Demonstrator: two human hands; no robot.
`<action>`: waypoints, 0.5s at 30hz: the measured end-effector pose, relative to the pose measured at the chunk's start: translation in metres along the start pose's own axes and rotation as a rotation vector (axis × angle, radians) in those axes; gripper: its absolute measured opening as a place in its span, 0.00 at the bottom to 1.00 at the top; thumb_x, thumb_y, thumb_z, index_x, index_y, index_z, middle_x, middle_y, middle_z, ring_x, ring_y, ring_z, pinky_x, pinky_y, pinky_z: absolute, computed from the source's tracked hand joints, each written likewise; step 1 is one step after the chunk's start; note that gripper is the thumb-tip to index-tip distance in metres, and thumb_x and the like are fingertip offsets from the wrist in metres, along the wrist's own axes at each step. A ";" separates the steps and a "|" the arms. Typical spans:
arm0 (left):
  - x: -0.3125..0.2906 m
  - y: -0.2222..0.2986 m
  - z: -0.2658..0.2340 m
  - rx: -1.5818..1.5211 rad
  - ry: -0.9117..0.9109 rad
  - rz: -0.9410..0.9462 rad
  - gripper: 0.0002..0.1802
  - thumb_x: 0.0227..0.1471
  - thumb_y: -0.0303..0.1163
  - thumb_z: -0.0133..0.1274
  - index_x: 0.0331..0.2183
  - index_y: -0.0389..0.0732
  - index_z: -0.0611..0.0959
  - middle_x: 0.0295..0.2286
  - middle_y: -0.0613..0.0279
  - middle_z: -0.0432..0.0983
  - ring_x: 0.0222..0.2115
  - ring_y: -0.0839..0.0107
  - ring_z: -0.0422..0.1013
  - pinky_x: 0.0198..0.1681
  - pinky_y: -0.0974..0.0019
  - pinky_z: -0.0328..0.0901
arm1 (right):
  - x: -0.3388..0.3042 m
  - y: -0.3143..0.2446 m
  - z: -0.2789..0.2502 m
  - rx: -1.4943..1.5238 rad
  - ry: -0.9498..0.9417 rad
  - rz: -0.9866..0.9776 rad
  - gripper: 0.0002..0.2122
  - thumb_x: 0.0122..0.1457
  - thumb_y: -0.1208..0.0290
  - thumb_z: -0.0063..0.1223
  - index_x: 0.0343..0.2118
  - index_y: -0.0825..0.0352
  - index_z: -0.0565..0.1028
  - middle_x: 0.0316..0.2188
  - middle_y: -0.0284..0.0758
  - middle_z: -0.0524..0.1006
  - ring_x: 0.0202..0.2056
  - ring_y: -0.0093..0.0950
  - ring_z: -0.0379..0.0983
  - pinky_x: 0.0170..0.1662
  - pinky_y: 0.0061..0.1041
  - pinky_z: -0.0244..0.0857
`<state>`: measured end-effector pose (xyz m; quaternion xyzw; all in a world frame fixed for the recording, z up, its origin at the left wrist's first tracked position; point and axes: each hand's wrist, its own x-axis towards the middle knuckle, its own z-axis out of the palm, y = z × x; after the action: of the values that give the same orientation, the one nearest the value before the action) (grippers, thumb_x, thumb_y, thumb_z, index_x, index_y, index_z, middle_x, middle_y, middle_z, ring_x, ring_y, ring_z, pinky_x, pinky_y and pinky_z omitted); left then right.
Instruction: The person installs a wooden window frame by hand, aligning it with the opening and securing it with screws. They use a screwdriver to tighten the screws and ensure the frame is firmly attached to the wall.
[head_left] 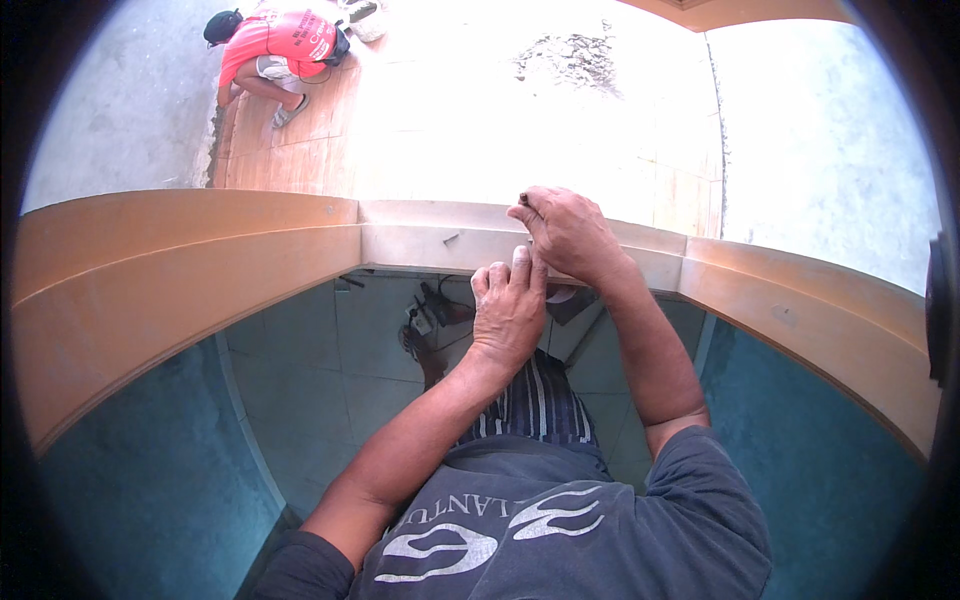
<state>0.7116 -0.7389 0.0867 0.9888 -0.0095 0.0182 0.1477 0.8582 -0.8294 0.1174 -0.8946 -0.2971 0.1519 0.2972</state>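
Both my hands meet at the middle of a pale wooden frame member point(405, 240), which runs across in front of me. My right hand point(578, 235) is closed around a small dark rod-like piece point(523, 199); its end sticks out by the thumb and its kind cannot be made out. Just below it, my left hand point(510, 305) rests its outstretched fingertips on the near edge of the member. Its thumb is hidden, and the index finger almost touches the right hand. To the left of my hands, a loose nail or screw point(450, 239) lies on the wood.
Orange-brown frame sides point(180, 250) curve away left and right. Below, on grey tiles point(290, 340), lies a dark corded object point(445, 305) near a sandalled foot point(412, 342). Beyond the frame a person in a red shirt point(290, 40) crouches by the wall; rubble point(570, 60) lies farther right.
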 end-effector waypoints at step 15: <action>-0.001 0.000 0.000 0.028 -0.024 -0.013 0.42 0.48 0.26 0.58 0.65 0.34 0.66 0.52 0.52 0.68 0.43 0.55 0.68 0.53 0.47 0.60 | -0.011 0.011 0.004 0.259 0.087 -0.005 0.12 0.68 0.67 0.58 0.35 0.73 0.79 0.27 0.46 0.80 0.28 0.40 0.77 0.34 0.37 0.69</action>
<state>0.7106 -0.7391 0.0865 0.9910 -0.0045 0.0055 0.1340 0.8524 -0.8414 0.1086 -0.8537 -0.2641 0.1491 0.4233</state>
